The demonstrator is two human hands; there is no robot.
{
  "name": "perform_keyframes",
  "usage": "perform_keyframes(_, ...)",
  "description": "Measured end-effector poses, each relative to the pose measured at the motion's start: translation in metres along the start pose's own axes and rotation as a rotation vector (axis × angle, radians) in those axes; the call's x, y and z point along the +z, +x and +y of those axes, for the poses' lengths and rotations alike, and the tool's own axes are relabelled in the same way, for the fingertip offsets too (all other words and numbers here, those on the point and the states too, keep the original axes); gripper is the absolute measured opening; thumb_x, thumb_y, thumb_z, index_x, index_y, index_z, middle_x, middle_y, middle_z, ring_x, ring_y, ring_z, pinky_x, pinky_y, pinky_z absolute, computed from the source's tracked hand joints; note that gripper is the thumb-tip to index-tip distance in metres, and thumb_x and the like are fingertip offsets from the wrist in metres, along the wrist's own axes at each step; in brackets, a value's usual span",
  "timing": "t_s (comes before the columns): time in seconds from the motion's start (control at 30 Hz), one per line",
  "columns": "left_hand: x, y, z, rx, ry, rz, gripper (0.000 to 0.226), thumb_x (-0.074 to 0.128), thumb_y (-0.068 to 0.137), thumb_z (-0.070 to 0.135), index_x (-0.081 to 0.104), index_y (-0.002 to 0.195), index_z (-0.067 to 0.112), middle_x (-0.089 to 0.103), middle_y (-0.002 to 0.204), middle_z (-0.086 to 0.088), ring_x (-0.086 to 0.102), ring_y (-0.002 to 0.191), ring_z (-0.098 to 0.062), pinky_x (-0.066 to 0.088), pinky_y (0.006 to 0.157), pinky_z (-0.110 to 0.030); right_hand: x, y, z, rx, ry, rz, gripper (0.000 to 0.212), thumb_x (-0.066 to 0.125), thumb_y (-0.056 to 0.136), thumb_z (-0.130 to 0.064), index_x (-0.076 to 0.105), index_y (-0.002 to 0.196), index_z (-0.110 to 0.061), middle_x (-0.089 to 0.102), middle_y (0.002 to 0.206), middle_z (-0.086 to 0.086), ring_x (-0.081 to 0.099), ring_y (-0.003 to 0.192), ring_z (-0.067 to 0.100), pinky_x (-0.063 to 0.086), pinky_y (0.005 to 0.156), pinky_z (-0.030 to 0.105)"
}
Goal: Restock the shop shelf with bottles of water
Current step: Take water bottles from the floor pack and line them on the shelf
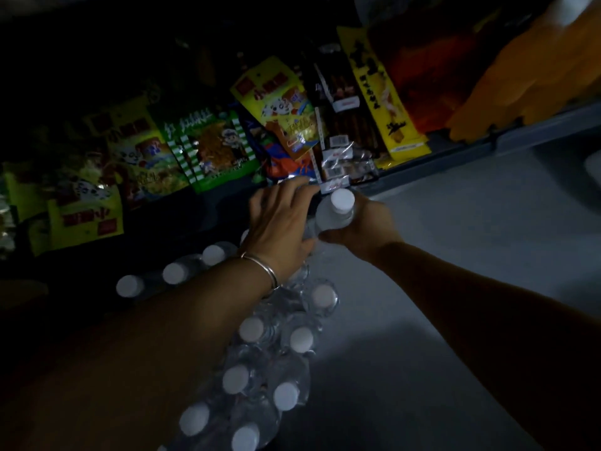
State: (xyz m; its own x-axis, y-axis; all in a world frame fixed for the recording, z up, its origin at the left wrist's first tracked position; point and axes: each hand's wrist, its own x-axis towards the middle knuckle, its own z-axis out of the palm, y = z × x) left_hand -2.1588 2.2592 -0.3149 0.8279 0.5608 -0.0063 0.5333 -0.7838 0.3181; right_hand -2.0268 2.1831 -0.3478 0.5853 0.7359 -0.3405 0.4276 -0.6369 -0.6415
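The right hand (359,229) has its grip curled round a white-capped water bottle (336,211). The left hand (279,219), fingers spread wide, rests atop another bottle just beside it, above the wrapped pack of bottles (260,362) on the floor.

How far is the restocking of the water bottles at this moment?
Done: three white-capped bottles stand in a row in the dark left of the wrist. In hand: the right hand grips one bottle; the left hand reaches flat beside it. Left: many bottles in the plastic-wrapped pack below on the floor.
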Motion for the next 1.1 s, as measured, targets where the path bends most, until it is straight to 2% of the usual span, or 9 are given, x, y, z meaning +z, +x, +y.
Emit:
perform_keyframes(0.23,-0.129,0.023,0.054,-0.104,-0.185,-0.226,0.074,0.078,0.069,0.028,0.038,0.131,0.016,0.039,0.133,-0.006,0.04,0.124,-0.026,0.034,0.102,-0.039,-0.14,-0.053,-0.098,-0.221,-0.04,-0.124,0.063,0.085,0.063,-0.031,0.06,0.12,-0.018,0.065,0.117,0.002,0.059,0.109,0.019,0.046,0.089,0.028)
perform_keyframes(0.4,-0.27,0.031,0.099,-0.088,-0.313,-0.23,0.061,0.083,0.065,0.023,0.046,0.113,0.013,0.056,0.117,-0.002,0.053,0.111,-0.021,0.043,0.093,-0.028,-0.258,-0.1,-0.191,-0.374,-0.025,-0.2,0.06,0.085,0.063,-0.026,0.061,0.117,-0.017,0.063,0.108,-0.006,0.058,0.105,0.013,0.043,0.088,0.019)
perform_keyframes(0.53,-0.403,0.031,0.143,-0.04,-0.422,-0.296,0.064,0.078,0.07,0.004,0.042,0.122,0.012,0.058,0.11,0.0,0.055,0.088,-0.002,0.044,0.074,-0.006,-0.356,-0.144,-0.272,-0.5,-0.033,-0.246,0.052,0.081,0.071,-0.013,0.061,0.119,-0.012,0.058,0.103,-0.008,0.051,0.099,0.003,0.035,0.067,-0.002)
perform_keyframes(0.57,-0.434,0.031,0.152,-0.029,-0.437,-0.299,0.065,0.078,0.069,0.001,0.041,0.121,0.013,0.058,0.106,0.002,0.054,0.083,0.0,0.044,0.072,-0.005,-0.379,-0.156,-0.292,-0.527,-0.037,-0.244,0.049,0.08,0.072,-0.013,0.062,0.118,-0.011,0.06,0.103,-0.006,0.053,0.097,0.005,0.036,0.064,-0.001)
perform_keyframes(0.67,-0.528,0.027,0.181,-0.032,-0.448,-0.262,0.075,0.086,0.059,0.008,0.042,0.121,0.012,0.063,0.11,-0.005,0.061,0.096,-0.018,0.053,0.086,-0.034,-0.447,-0.192,-0.353,-0.593,-0.015,-0.215,0.047,0.081,0.071,-0.016,0.064,0.114,-0.012,0.062,0.1,-0.007,0.057,0.086,0.002,0.041,0.065,-0.001)
perform_keyframes(0.8,-0.644,0.015,0.218,0.036,-0.498,-0.151,0.06,0.079,0.065,-0.006,0.047,0.111,0.014,0.063,0.106,-0.001,0.061,0.083,0.001,0.05,0.076,-0.013,-0.526,-0.237,-0.429,-0.696,0.012,-0.105,0.036,0.085,0.065,-0.021,0.071,0.098,-0.012,0.071,0.098,-0.004,0.065,0.085,0.006,0.053,0.079,0.021)
perform_keyframes(0.87,-0.695,0.007,0.233,0.051,-0.556,-0.124,0.057,0.075,0.066,-0.011,0.049,0.108,0.016,0.064,0.11,-0.006,0.063,0.09,-0.009,0.052,0.082,-0.022,-0.56,-0.26,-0.464,-0.748,0.044,-0.074,0.024,0.084,0.066,-0.019,0.072,0.086,-0.016,0.072,0.086,-0.006,0.066,0.079,0.002,0.054,0.074,0.024)
perform_keyframes(0.97,-0.767,-0.004,0.247,0.092,-0.618,-0.08,0.054,0.074,0.064,-0.016,0.053,0.103,0.014,0.065,0.101,-0.008,0.064,0.085,-0.011,0.053,0.081,-0.023,-0.606,-0.296,-0.515,-0.831,0.095,-0.042,0.02,0.082,0.068,-0.011,0.067,0.07,-0.024,0.065,0.065,-0.014,0.059,0.06,-0.007,0.046,0.061,0.013)
perform_keyframes(1.1,-0.855,-0.023,0.265,0.126,-0.631,0.01,0.058,0.077,0.062,-0.008,0.056,0.115,0.002,0.068,0.105,-0.014,0.067,0.094,-0.02,0.052,0.087,-0.032,-0.658,-0.338,-0.58,-0.911,0.123,0.042,0.023,0.081,0.068,-0.019,0.072,0.088,-0.011,0.071,0.079,-0.001,0.065,0.067,0.009,0.052,0.06,0.025)
